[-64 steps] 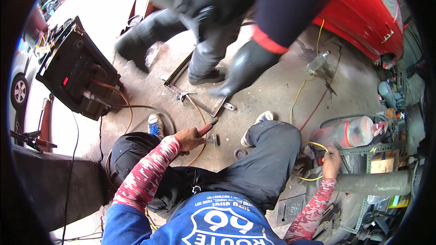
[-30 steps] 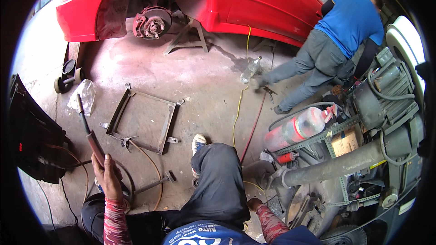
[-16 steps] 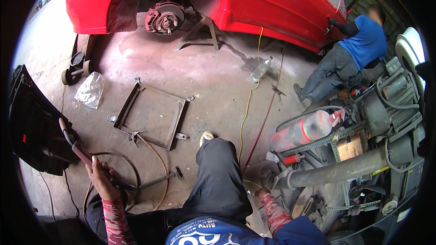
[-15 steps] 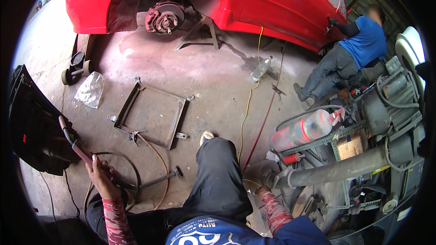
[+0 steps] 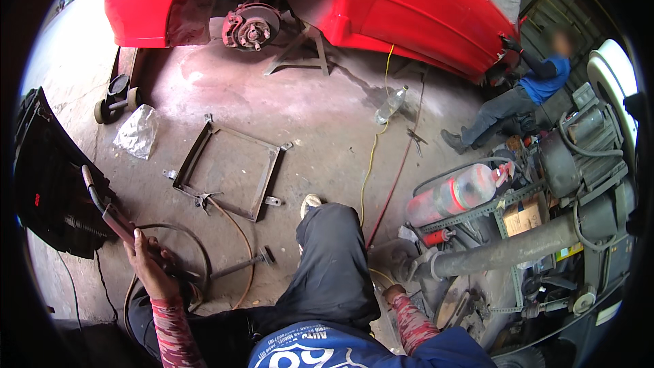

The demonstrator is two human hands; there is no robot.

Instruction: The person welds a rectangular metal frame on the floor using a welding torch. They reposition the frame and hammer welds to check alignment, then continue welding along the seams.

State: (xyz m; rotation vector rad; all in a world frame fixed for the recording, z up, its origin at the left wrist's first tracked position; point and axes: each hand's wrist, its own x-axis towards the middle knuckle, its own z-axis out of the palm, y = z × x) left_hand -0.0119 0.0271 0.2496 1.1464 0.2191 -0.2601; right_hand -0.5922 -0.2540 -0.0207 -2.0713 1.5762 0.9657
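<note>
My left hand point(image 5: 153, 269) is closed round the handle of a welding torch point(image 5: 117, 223), whose bent metal neck points up and away from me. A black welding machine point(image 5: 58, 170) is just beyond it at the left. My right hand point(image 5: 394, 293) is low beside my right leg, fingers curled where the end of a thin yellow line point(image 5: 379, 274) reaches it; what it grips is hidden. A square steel frame point(image 5: 266, 184) lies on the floor ahead with a clamp point(image 5: 203, 201) on its near corner. A hammer-like tool point(image 5: 262, 256) lies between my left hand and my leg.
A red car point(image 5: 422, 20) on stands spans the far side, one wheel off. A co-worker point(image 5: 545, 78) crouches by it. Machinery point(image 5: 579, 157), a pipe point(image 5: 511, 245) and a cylinder point(image 5: 456, 194) crowd the right. A plastic bottle point(image 5: 392, 105) and hoses lie on the floor.
The co-worker has moved from close in front of me to beside the car and is now lower. My view has lifted toward the car. My left hand and torch have shifted left.
</note>
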